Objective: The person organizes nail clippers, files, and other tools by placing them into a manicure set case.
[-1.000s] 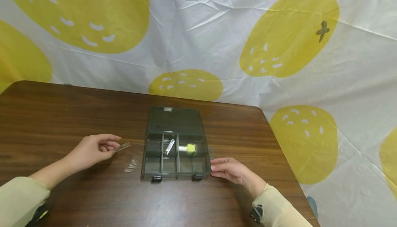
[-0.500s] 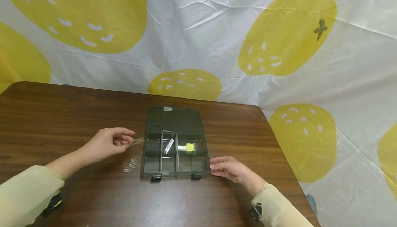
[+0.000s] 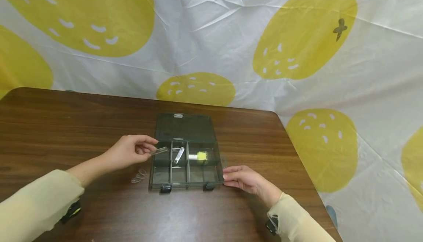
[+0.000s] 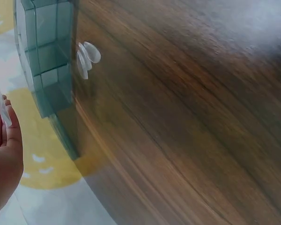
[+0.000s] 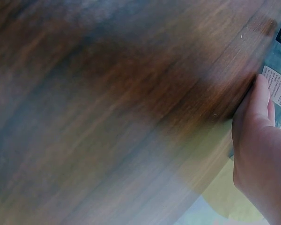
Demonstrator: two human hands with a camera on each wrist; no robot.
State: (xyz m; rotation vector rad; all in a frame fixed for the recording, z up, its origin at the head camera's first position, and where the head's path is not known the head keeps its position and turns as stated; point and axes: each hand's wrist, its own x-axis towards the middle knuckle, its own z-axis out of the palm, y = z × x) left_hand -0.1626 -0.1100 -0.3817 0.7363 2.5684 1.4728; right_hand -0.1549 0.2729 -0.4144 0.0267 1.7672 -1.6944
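My left hand pinches a narrow clear plastic piece between thumb and fingers, over the rear left compartment of a smoky grey divided box. The left wrist view shows this piece as thin and pale. Against the box's right wall lie the straight fingers of my right hand. The box's lid is laid back behind it. Inside, a silver nail clipper leans in the rear middle compartment, and a yellow block with a white stem lies in the rear right one.
Several clear oval plastic pieces lie on the wooden table left of the box. Two black latches stick out at the box's front. Behind the table hangs a white cloth with yellow fruit prints.
My left hand has moved right, carrying the clear plastic piece from beside the box to over its rear left compartment. The right hand has stayed at the box's right side.
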